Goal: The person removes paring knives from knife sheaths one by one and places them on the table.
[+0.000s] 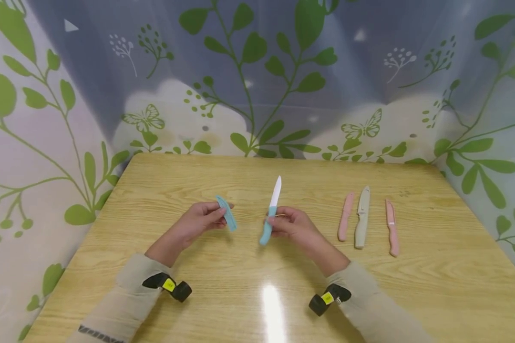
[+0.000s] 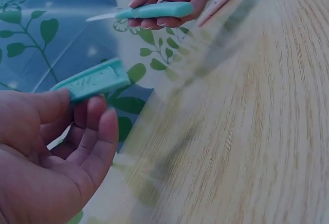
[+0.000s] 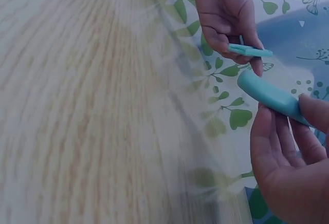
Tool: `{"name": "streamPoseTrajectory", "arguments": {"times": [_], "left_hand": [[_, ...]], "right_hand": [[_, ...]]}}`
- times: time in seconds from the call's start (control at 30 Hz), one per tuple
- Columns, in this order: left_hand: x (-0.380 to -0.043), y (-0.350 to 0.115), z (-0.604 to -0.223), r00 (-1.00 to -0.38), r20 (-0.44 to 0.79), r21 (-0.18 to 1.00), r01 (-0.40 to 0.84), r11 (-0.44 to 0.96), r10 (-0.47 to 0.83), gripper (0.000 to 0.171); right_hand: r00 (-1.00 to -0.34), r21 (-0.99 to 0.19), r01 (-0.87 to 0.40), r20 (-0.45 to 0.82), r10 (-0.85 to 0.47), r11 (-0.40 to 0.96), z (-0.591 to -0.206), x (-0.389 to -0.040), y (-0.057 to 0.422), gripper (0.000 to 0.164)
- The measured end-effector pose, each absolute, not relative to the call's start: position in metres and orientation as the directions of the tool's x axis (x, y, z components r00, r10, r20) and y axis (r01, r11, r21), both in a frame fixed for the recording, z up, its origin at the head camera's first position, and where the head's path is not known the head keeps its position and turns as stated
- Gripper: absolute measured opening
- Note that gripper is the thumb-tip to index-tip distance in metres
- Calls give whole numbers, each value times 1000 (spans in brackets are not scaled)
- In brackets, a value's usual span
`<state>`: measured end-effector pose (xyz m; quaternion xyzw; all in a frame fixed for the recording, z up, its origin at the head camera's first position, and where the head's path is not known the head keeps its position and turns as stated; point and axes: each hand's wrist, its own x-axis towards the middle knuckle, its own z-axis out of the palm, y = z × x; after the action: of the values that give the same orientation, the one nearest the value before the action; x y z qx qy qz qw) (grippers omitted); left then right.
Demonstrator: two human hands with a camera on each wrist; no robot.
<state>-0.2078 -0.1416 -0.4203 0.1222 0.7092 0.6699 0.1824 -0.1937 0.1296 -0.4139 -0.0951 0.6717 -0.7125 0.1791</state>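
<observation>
My left hand [image 1: 200,219] pinches a light blue knife sheath [image 1: 227,213] between thumb and fingers, above the left-centre of the table. In the left wrist view the sheath [image 2: 97,80] shows its open end and small slots. To its right, my right hand [image 1: 295,223] holds a small knife [image 1: 272,212] by its light blue handle, thumb on top. The knife's white blade is bare and points away from me, toward the far edge. Sheath and knife are apart, with a gap between them. In the right wrist view the curved handle [image 3: 272,96] sits between thumb and fingertips.
On the right of the wooden table [image 1: 163,178] lie a pink knife [image 1: 345,216], a larger beige knife [image 1: 362,218] in its sheath and another pink knife [image 1: 392,228], side by side. A leaf-patterned curtain [image 1: 257,95] hangs behind the far edge.
</observation>
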Motion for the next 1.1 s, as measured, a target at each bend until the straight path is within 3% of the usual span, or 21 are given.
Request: {"name": "streamPoseTrajectory", "arguments": {"times": [0.17,0.37,0.73,1.1], "left_hand": [[-207,-137,-422,-903,-75,982,8,191,423,30],[-206,-127,-423,-939,-94,951,13,308,330,27],[-207,-122,-426,-967,-116,937,-30,349,228,25],[-206,-147,-432,-966,-184,899,-90,428,184,31]], "right_hand": [[-929,-990,130,-142,-343,59,-418,-193,128,30],[-932,-978,145,-186,-311,149,-424,-195,128,24],[-926,-974,149,-197,-322,169,-426,-198,120,20],[-916,-965,136,-209,-341,225,-427,-211,76,20]]}}
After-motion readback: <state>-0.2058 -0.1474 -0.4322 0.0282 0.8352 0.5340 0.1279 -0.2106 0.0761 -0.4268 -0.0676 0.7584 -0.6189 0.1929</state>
